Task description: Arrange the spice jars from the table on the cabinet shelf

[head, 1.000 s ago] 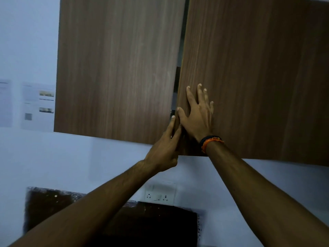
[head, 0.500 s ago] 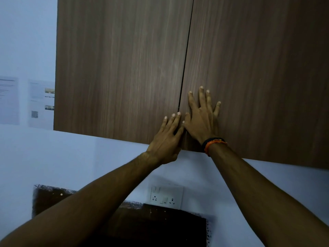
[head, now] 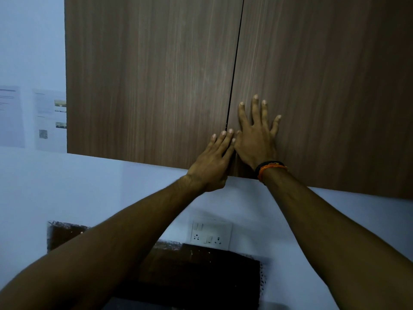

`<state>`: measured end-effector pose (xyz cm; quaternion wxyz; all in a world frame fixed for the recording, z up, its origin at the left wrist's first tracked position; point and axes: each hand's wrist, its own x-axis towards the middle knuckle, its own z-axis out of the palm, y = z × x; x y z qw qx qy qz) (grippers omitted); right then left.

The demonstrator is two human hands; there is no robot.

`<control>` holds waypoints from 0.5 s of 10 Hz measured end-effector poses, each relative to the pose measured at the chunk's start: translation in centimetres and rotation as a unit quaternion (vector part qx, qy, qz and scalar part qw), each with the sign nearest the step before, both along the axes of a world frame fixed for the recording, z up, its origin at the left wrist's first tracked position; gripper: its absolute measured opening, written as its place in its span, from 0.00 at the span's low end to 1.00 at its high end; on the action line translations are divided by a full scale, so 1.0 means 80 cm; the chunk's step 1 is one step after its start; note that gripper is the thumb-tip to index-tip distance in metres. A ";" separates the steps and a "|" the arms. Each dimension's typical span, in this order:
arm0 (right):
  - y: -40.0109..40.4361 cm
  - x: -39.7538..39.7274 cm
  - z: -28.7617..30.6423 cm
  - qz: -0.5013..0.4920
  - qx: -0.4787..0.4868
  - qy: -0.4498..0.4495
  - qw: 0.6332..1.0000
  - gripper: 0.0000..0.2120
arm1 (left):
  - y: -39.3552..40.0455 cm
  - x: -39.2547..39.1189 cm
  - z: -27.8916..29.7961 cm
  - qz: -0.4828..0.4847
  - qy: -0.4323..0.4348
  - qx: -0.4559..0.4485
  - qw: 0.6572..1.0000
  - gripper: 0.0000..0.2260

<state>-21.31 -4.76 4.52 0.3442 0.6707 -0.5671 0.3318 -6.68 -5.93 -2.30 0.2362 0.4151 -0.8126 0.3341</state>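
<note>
A brown wood-grain wall cabinet fills the upper view, with its left door (head: 152, 81) and right door (head: 324, 86) both closed and only a thin dark seam between them. My left hand (head: 212, 162) lies flat with straight fingers on the left door's lower inner corner. My right hand (head: 254, 137), with a black and orange band on its wrist, presses flat on the right door beside the seam, fingers spread. The shelf inside and the spice jars are hidden.
A white switch and socket plate (head: 210, 234) is on the wall below the cabinet. A dark panel (head: 192, 274) lies beneath it. Printed sheets (head: 49, 119) hang on the wall at the left.
The right door, ajar a second ago, has swung shut against the left one. My left fingers moved from the door's edge to lie flat on the left door.
</note>
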 end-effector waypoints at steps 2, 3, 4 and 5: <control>0.038 -0.011 -0.009 0.038 0.049 -0.026 0.998 0.35 | 0.012 0.008 0.006 0.008 -0.018 0.022 1.000 0.40; 0.070 -0.011 -0.019 0.087 0.077 -0.110 0.987 0.30 | 0.021 0.014 0.015 0.026 -0.039 0.037 0.998 0.41; 0.115 -0.016 -0.032 0.162 0.041 -0.203 0.965 0.24 | 0.032 0.014 0.014 0.025 -0.014 0.064 0.998 0.39; 0.177 -0.022 -0.051 0.266 -0.060 -0.323 0.906 0.18 | 0.042 0.017 0.011 0.016 0.011 0.087 0.996 0.36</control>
